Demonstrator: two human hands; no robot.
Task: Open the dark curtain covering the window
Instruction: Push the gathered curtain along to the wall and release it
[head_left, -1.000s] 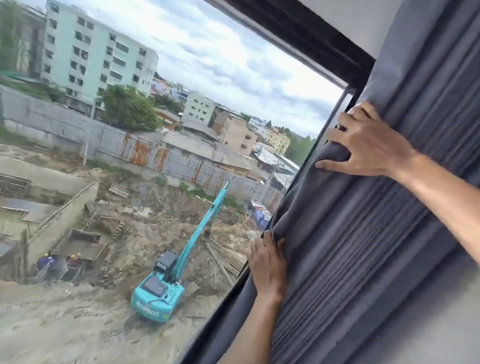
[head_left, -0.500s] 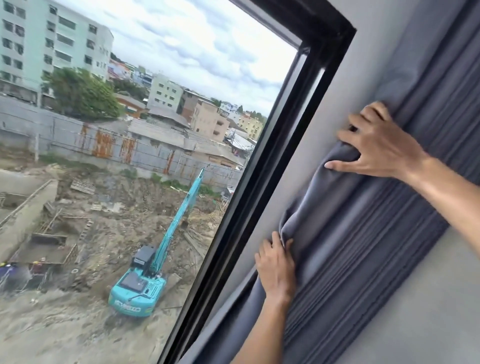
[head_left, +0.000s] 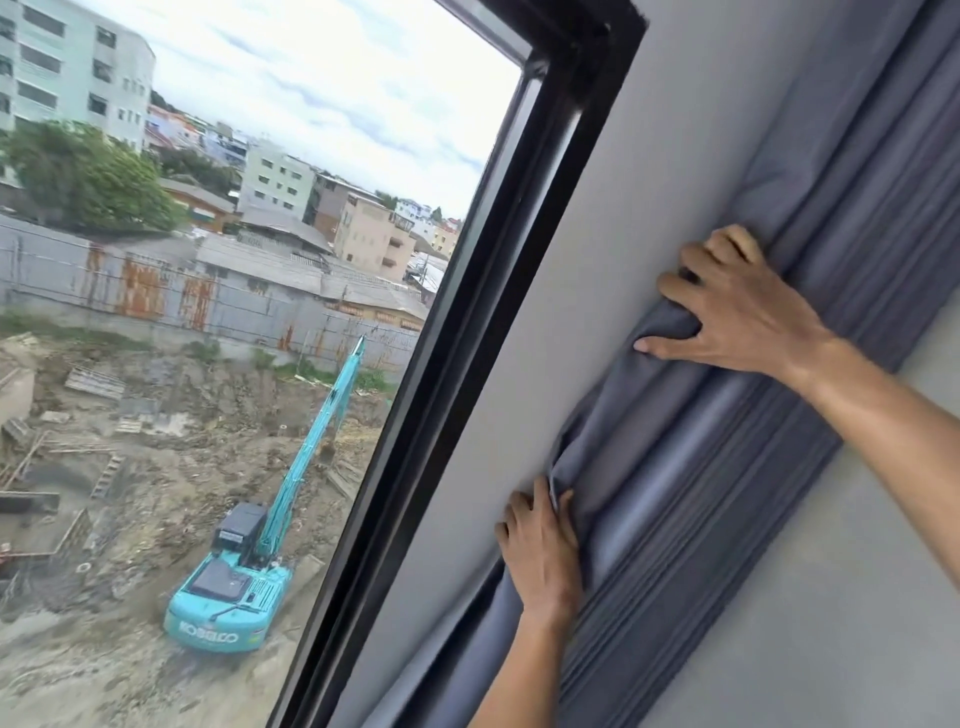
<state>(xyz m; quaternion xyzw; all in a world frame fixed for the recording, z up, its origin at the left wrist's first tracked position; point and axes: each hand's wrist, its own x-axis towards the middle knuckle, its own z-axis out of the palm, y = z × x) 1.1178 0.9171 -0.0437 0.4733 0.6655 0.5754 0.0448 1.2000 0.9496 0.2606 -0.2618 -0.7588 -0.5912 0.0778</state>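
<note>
The dark grey curtain (head_left: 727, 467) hangs bunched in tight folds against the grey wall, to the right of the window (head_left: 260, 312). The glass and its black frame (head_left: 493, 312) are fully uncovered. My right hand (head_left: 737, 312) grips the curtain's leading edge high up, fingers curled into the fabric. My left hand (head_left: 543, 545) holds the same edge lower down, pinching a fold between thumb and fingers. A strip of bare wall lies between the frame and the curtain's edge.
Through the glass I see a construction site with a teal excavator (head_left: 234, 587), a fence and buildings beyond. Grey wall (head_left: 831, 597) fills the lower right, beside the gathered curtain.
Both hands have pushed the curtain's edge rightward, off the window frame and onto the wall. The black frame and a strip of wall have come into sight. The folds are packed tighter.
</note>
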